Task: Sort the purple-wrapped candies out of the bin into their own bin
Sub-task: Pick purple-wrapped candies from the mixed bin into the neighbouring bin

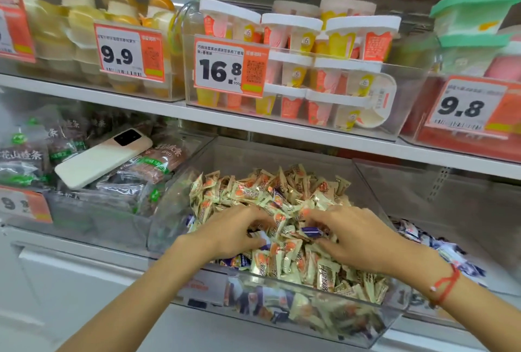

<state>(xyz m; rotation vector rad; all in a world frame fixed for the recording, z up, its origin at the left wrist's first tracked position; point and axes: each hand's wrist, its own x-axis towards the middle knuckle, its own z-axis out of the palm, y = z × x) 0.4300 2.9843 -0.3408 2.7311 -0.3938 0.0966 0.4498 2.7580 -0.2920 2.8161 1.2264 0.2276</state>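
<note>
Purple candy [311,232] btwn R fingers [313,220]

I read "9.9" on the orange price tag [129,53] before the yellow jelly cups, "16.8" on the tag [229,67] before the twin cups, "9.8" on the right tag [468,108], and "山楂条" on dark snack packets [24,155].

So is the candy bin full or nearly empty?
Full. The bin is heaped with gold candies up to its clear rim, where both hands dig.
</note>
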